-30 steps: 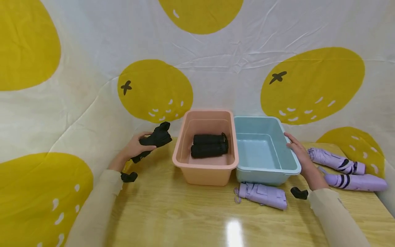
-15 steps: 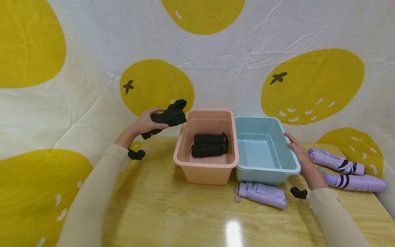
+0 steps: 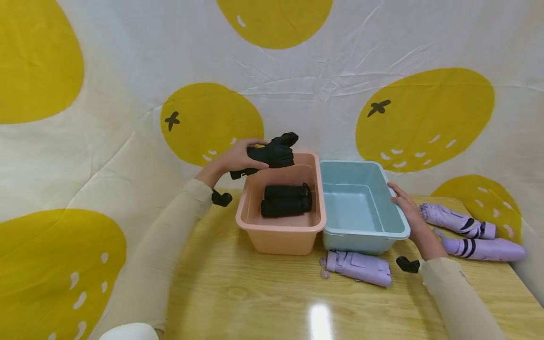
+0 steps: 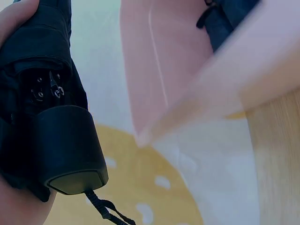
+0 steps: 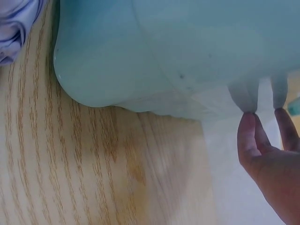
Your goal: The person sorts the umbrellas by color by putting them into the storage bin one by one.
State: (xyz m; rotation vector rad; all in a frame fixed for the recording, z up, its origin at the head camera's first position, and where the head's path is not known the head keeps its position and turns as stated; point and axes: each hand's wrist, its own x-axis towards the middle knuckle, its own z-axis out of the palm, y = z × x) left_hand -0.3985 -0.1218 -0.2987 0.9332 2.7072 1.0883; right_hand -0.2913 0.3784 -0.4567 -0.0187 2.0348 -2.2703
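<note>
My left hand (image 3: pixel 240 157) holds a folded black umbrella (image 3: pixel 274 153) above the back left part of the pink bin (image 3: pixel 280 241). In the left wrist view, the umbrella's black handle end (image 4: pixel 70 150) with its wrist strap points down. Inside the pink bin lie two black folded umbrellas (image 3: pixel 285 206), side by side. My right hand (image 3: pixel 411 212) touches the right side of the light blue bin (image 3: pixel 359 242), fingers mostly straight. In the right wrist view, its fingertips (image 5: pixel 247 123) meet the bin's glossy outer wall. No objects show inside the blue bin.
One lilac folded umbrella (image 3: pixel 359 268) lies in front of the blue bin. Two more, a lilac umbrella (image 3: pixel 456 220) and a lilac umbrella (image 3: pixel 488 249), lie to the right, beyond my right forearm. Both bins stand side by side on the wooden table (image 3: pixel 255 293), near a patterned cloth backdrop (image 3: pixel 297 94).
My left hand has lifted the black umbrella from left of the pink bin and carried it right, over the bin. My right hand stays at the blue bin.
</note>
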